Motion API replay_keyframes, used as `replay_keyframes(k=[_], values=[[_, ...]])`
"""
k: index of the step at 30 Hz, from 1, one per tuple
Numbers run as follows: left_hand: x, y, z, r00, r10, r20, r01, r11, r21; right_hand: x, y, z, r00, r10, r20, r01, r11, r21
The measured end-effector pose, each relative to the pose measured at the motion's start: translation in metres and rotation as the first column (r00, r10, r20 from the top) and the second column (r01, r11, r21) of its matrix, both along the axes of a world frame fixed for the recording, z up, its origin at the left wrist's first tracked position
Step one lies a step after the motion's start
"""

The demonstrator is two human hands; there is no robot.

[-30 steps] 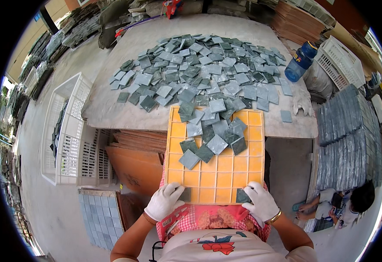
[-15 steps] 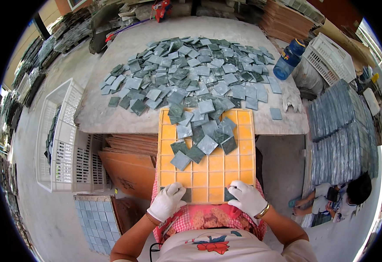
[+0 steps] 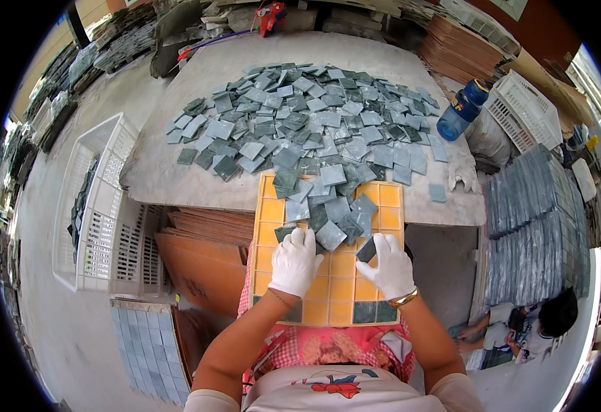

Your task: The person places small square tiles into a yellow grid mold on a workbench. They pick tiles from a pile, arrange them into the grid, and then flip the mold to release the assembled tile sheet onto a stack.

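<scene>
A yellow grid tray (image 3: pixel 342 281) with pale dividers stretches from the table edge over my lap. Loose square stone tiles (image 3: pixel 338 206), grey and dark green, are heaped on its far half. My left hand (image 3: pixel 295 264), white-gloved, is closed over tiles left of the heap, its fingertips touching a dark tile (image 3: pixel 284 233); what lies under the palm is hidden. My right hand (image 3: pixel 391 269), also gloved, pinches a dark tile (image 3: pixel 366 250) between thumb and fingers, tilted above the tray. Dark tiles (image 3: pixel 364 312) lie in the tray's near row, at right and partly behind my left wrist.
Beyond the tray, a big pile of tiles (image 3: pixel 300 113) covers the table (image 3: pixel 170 172). A blue bottle (image 3: pixel 462 110) and a white glove (image 3: pixel 461 175) lie toward its right edge. White crates (image 3: pixel 101 220) stand left; stacked tiles (image 3: pixel 527 226) and a seated person (image 3: pixel 520 329) are right.
Both hands have moved from the tray's near corners up to the loose tiles. The right hand has taken hold of a dark tile. Tiles now show in the near row where the hands were.
</scene>
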State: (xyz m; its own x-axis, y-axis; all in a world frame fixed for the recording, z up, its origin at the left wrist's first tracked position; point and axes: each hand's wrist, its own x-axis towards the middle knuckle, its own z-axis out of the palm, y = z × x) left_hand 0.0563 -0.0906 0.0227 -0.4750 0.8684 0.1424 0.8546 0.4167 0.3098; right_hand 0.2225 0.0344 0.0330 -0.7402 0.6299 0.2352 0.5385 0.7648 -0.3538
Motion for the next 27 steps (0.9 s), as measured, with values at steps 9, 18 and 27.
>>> replay_keyframes(k=[9,18,27], values=[[0.011,-0.086,0.006,0.84,-0.46,0.289,0.459,0.885,0.074,0.037,-0.064,0.005,0.894,0.409,0.185,-0.375,0.907,-0.194],[0.029,-0.097,-0.008,0.844,-0.402,0.354,0.42,0.907,0.031,0.043,-0.07,-0.01,0.892,0.452,0.02,-0.426,0.853,-0.302],[0.02,-0.082,0.01,0.859,-0.341,0.382,0.365,0.931,0.01,0.019,-0.058,0.007,0.937,0.348,0.042,-0.324,0.907,-0.27]])
